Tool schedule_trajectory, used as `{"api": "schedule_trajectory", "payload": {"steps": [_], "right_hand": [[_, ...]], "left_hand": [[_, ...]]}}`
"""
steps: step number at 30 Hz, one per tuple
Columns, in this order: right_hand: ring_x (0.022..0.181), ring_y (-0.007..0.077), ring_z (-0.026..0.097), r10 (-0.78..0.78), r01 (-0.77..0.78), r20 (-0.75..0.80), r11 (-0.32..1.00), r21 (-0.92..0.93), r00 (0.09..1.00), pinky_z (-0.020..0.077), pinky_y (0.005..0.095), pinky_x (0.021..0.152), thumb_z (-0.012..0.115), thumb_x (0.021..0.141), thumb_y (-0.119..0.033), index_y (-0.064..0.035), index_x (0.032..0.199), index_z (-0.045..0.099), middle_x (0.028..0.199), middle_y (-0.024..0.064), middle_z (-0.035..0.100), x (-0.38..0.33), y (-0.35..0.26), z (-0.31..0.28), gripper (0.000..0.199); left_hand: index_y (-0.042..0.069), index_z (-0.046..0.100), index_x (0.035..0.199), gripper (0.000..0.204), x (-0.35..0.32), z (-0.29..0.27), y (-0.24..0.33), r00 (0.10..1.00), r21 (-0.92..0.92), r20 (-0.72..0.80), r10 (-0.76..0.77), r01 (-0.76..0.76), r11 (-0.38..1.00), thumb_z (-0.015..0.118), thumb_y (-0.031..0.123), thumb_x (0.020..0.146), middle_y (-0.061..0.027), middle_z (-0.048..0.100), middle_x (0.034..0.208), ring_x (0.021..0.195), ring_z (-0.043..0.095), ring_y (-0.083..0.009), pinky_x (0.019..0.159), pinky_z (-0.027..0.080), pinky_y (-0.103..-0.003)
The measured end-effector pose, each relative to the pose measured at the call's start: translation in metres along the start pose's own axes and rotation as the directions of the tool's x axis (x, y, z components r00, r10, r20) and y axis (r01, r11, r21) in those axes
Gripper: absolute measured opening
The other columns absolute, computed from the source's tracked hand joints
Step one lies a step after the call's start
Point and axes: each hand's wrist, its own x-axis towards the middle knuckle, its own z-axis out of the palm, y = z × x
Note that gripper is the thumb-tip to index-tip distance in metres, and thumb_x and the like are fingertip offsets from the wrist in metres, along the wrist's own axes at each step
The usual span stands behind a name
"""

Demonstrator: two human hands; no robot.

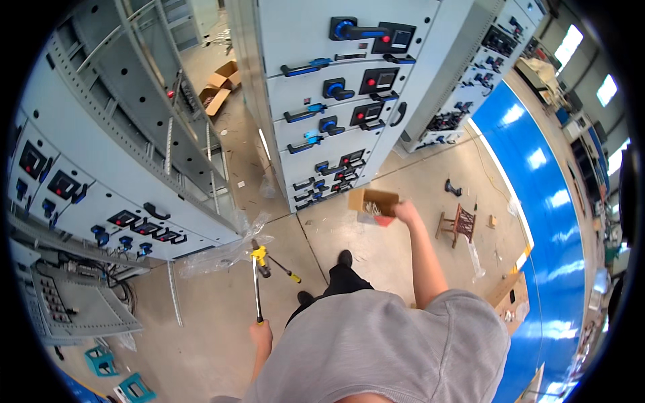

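My left hand (261,330) is closed around the end of one long metal handle of a crimping tool (259,253) with a yellow body. Its second handle, with a black-and-yellow grip, sticks out to the right, away from the hand. Out in front on the right, my right hand (405,211) grips the edge of a small open cardboard box (361,203). Small pale pieces lie inside the box, too small to make out, and a red patch marks its near side.
Grey switchgear cabinets (295,131) with blue-black handles stand ahead and at left. Clear plastic sheeting (208,260) lies by the left cabinet. At right are a folding stool (459,223) and a black pistol-shaped tool (453,188). Teal stools (101,361) sit lower left.
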Motion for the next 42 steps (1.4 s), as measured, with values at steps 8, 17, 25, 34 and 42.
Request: {"api": "schedule_trajectory", "payload": {"steps": [8, 17, 25, 34, 42], "right_hand": [[0.091, 0.0265, 0.073, -0.155, 0.176, -0.134, 0.97, 0.165, 0.979, 0.0555, 0.0376, 0.085, 0.071, 0.078, -0.021, 0.0094, 0.101, 0.075, 0.096, 0.0185, 0.077, 0.05, -0.122, -0.149, 0.038], [0.064, 0.0178, 0.054, -0.171, 0.196, -0.125, 0.954, 0.228, 0.977, 0.0424, 0.0335, 0.055, 0.07, 0.082, -0.027, 0.0063, 0.097, 0.072, 0.077, 0.0054, 0.063, 0.242, -0.19, -0.284, 0.037], [0.074, 0.0236, 0.058, -0.167, 0.171, -0.038, 0.964, 0.203, 0.985, 0.048, 0.0372, 0.061, 0.071, 0.079, -0.033, 0.0036, 0.099, 0.072, 0.092, 0.0107, 0.064, 0.362, -0.216, -0.276, 0.042], [0.082, 0.0165, 0.056, -0.143, 0.115, 0.07, 0.942, 0.316, 0.987, 0.0457, 0.0303, 0.068, 0.069, 0.086, -0.036, 0.0017, 0.12, 0.065, 0.101, 0.0083, 0.066, 0.348, -0.209, -0.278, 0.051], [0.082, 0.0151, 0.058, -0.161, 0.126, 0.068, 0.924, 0.362, 0.985, 0.0444, 0.0301, 0.066, 0.067, 0.087, -0.031, 0.0009, 0.117, 0.069, 0.098, 0.0058, 0.067, 0.304, -0.17, -0.263, 0.044]], "left_hand": [[-0.006, 0.069, 0.081, 0.033, 0.024, 0.005, 0.024, 0.994, 0.064, -0.103, -0.044, 0.051, 0.997, 0.068, 0.028, 0.083, -0.0227, 0.067, 0.07, 0.064, 0.067, -0.0385, 0.063, 0.051, -0.05], [-0.006, 0.069, 0.082, 0.034, 0.043, 0.083, 0.156, 0.998, 0.07, -0.037, -0.041, 0.044, 0.997, 0.067, 0.029, 0.083, -0.0236, 0.068, 0.073, 0.07, 0.069, -0.0395, 0.066, 0.051, -0.051], [0.0, 0.075, 0.093, 0.038, 0.021, 0.151, 0.273, 0.992, 0.204, 0.096, -0.082, 0.061, 0.977, 0.068, 0.036, 0.083, -0.0234, 0.073, 0.085, 0.083, 0.073, -0.0421, 0.073, 0.055, -0.051], [0.005, 0.076, 0.095, 0.038, 0.039, 0.174, 0.297, 0.98, 0.285, 0.19, 0.051, -0.105, 0.953, 0.07, 0.041, 0.083, -0.0228, 0.074, 0.089, 0.086, 0.072, -0.0422, 0.075, 0.056, -0.053], [0.006, 0.077, 0.096, 0.036, 0.065, 0.159, 0.315, 0.956, 0.354, 0.263, 0.127, -0.218, 0.909, 0.069, 0.039, 0.083, -0.0228, 0.074, 0.092, 0.09, 0.071, -0.0425, 0.079, 0.057, -0.053]]}}
